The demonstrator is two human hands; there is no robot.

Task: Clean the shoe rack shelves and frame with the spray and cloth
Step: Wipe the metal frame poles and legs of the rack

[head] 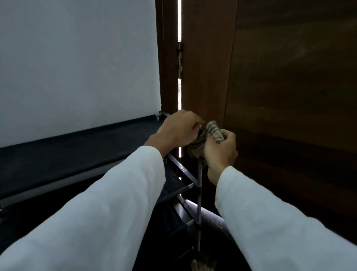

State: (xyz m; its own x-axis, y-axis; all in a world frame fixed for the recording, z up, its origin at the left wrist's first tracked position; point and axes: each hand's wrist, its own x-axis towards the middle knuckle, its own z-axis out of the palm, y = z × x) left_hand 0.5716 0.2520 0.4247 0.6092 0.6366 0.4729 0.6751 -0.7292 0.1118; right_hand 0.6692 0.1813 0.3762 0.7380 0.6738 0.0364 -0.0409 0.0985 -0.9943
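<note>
Closely, right hand [219,153] grip clenching crumpled striped cloth [213,129], left hand [180,131] grip unclear, thin tubular rack [199,199].

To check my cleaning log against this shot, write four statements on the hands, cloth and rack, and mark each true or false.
1. The right hand grips a striped cloth. True.
2. The left hand holds a spray bottle. False: no bottle is in view. This hand sits at the top corner of the rack, beside the cloth.
3. The cloth sits at the top of an upright frame pole. True.
4. The rack stands against a brick wall. False: a plain white wall is behind it and a wooden door beside it.
</note>
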